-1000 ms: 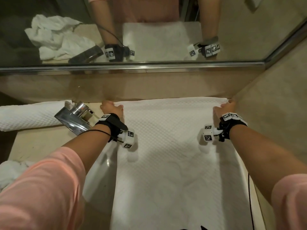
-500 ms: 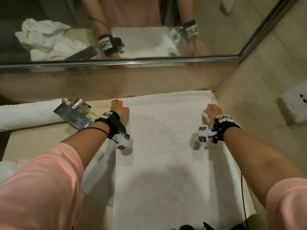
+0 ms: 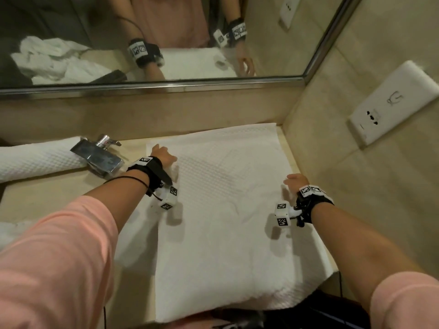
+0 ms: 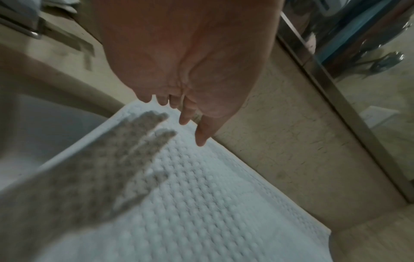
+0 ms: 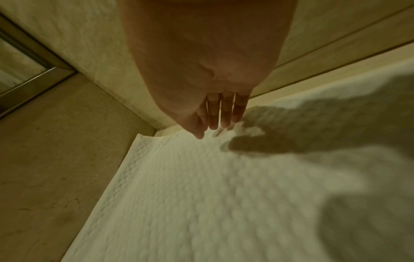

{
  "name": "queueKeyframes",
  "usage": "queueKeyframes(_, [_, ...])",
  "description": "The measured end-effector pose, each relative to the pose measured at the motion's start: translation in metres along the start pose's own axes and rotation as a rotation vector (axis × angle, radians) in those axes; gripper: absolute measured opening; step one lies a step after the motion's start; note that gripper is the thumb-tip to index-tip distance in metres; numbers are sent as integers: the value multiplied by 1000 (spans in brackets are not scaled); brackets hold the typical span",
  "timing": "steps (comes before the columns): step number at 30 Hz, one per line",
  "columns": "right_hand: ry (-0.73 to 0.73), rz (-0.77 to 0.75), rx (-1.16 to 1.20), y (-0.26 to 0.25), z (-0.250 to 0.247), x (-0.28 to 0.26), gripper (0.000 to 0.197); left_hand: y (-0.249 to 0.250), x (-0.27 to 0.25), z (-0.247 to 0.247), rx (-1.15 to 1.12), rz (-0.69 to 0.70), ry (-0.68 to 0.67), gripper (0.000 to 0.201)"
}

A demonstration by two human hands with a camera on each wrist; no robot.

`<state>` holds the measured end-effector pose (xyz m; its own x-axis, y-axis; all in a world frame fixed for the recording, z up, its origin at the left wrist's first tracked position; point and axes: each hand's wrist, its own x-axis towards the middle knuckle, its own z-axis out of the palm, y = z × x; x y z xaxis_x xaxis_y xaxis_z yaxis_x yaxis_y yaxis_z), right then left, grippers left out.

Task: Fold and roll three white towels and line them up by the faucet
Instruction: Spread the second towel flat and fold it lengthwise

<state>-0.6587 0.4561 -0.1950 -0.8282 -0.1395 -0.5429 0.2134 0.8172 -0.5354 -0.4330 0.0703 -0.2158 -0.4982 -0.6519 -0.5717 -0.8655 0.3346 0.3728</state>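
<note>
Both hands — left hand (image 3: 164, 156), right hand (image 3: 295, 180) — fingers straight over flat towel (image 3: 225, 198).

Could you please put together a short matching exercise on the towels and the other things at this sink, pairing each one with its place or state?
Things:
1. flat towel
2. rolled towel
3. faucet
4. socket plate

Places or states:
A. mounted on the side wall
B. lies rolled up on the far side of the faucet from the flat towel
C. spread out on the counter under both hands
D. shiny metal, between the two towels

Pairs: 1-C, 2-B, 3-D, 4-A
</note>
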Motion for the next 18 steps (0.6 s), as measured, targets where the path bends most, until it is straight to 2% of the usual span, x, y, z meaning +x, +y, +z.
queueKeyframes(4, [14, -19, -5, 24, -2, -27, 37, -2, -37, 8, -17, -63, 51, 64])
queueKeyframes(7, [81, -74, -52, 46, -2, -56, 35, -14, -72, 24, -55, -75, 12, 54])
queueKeyframes(10, [147, -96, -87, 74, -3, -85, 32, -39, -117, 54, -284, -128, 1, 48])
queueKeyframes(13, [163, -50, -90, 99, -3, -108, 31, -60, -176, 79, -451, -215, -12, 48])
queueKeyframes(15, [173, -18, -103, 114, -4, -125, 31, -71, -215, 92, -503, -255, 26, 45])
queueKeyframes(18, [208, 54, -131, 134, -2, -147, 38, -90, -262, 109, -612, -334, 57, 41])
